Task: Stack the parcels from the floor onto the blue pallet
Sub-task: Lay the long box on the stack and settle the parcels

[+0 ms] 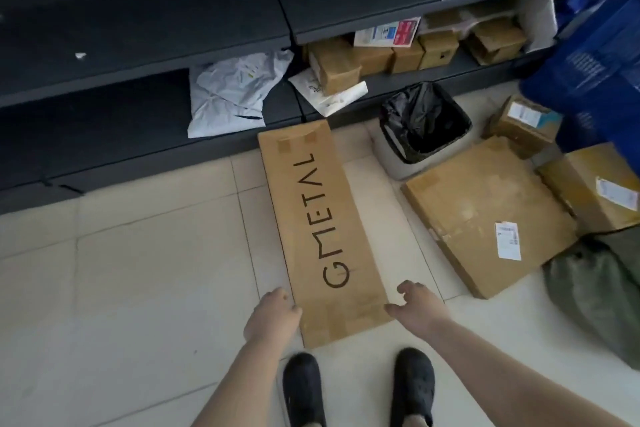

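A long flat cardboard parcel [322, 229] printed "GMETAL" lies on the tiled floor, running from my feet to the dark shelving. My left hand [273, 312] is at its near left edge, fingers relaxed, thumb touching the cardboard. My right hand [415, 302] is at the near right edge, fingers loosely curled, thumb reaching toward the parcel. Neither hand holds anything. More parcels lie to the right: a broad flat box [485, 215], a small box [526, 122] and a box with a label [595, 191]. No pallet is plainly recognisable.
A bin with a black liner [424, 122] stands between the long parcel and the right-hand boxes. Dark shelves [138, 46] hold white mailer bags [232, 94] and small boxes [415, 49]. A blue object [595, 63] and a green bag [595, 295] sit at the right.
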Demonstrator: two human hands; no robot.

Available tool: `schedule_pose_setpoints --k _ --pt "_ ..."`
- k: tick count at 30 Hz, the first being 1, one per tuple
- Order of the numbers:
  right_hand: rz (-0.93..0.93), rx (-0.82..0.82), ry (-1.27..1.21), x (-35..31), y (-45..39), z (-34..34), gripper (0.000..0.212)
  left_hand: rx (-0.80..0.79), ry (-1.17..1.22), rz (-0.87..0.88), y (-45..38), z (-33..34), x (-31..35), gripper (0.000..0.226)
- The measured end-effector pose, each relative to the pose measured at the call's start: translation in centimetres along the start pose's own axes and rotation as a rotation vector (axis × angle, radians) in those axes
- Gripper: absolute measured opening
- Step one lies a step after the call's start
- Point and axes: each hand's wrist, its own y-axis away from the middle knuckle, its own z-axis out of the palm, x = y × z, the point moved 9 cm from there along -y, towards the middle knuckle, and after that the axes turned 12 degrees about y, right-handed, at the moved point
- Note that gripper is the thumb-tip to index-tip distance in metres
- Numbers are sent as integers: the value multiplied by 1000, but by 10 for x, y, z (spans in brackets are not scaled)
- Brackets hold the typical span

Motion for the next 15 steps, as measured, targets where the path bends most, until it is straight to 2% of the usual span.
schedule_pose_setpoints --k 6,10,12,15 --pt "65 2 -151 7 -147 59 73 76 221 -205 -116 86 -42 60" --pt "44 21 -180 -2 -235 104 91 204 239 -297 -195 115 -72 81" --pt "40 21 -228 -7 -271 121 95 220 304 -348 -231 129 -88 87" --pt "85 5 -290 -5 -307 135 91 175 575 -384 -264 156 -106 80"
